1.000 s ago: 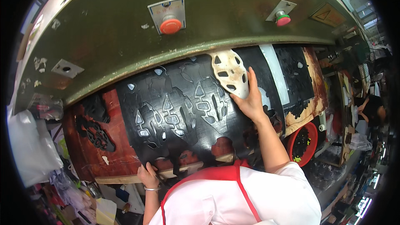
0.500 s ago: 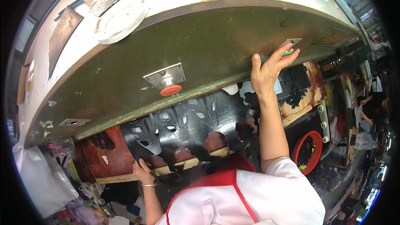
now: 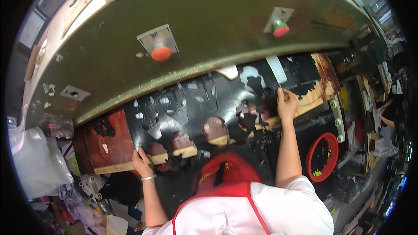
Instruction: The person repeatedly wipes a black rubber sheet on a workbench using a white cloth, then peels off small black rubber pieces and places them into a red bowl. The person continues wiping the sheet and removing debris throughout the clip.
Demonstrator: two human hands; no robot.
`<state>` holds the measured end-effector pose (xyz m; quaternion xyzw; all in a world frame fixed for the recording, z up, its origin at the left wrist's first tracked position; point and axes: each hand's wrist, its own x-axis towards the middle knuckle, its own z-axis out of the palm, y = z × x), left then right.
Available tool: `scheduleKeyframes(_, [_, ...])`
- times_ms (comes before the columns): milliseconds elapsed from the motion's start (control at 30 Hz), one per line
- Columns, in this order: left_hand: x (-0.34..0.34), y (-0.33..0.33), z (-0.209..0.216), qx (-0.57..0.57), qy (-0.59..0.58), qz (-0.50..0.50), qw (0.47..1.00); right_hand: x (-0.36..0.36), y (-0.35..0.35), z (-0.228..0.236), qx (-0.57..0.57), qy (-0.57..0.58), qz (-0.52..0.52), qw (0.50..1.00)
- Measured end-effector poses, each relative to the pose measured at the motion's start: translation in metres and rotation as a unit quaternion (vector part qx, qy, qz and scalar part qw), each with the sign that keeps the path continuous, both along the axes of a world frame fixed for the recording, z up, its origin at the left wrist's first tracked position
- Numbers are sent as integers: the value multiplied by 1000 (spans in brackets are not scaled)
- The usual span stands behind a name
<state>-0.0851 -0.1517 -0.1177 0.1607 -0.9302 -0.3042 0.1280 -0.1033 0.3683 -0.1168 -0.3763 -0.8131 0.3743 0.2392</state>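
Hands sit at opposite ends of the black sheet (image 3: 204,109), which lies across the middle of the frame on a wooden board (image 3: 109,143) under the green press housing (image 3: 209,30). A second ago the right hand (image 3: 286,104) held a pale cutout over the sheet, then reached up to the green button (image 3: 281,29) at upper right; now it is back down, fingers pinching the sheet's right edge. The left hand (image 3: 142,162) grips the board's front edge at lower left, as before. The cutout is no longer in hand. A red basket (image 3: 310,165) of scraps sits lower right.
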Motion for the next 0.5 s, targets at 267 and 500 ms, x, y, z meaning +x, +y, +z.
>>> scheduleKeyframes(267, [67,-25,-20,51,93,-75,992,104,-17,19,-90,76,83,989])
scheduleKeyframes(500, [111,-46,7,179,17,-111,977,115,-41,76,217,28,70,973])
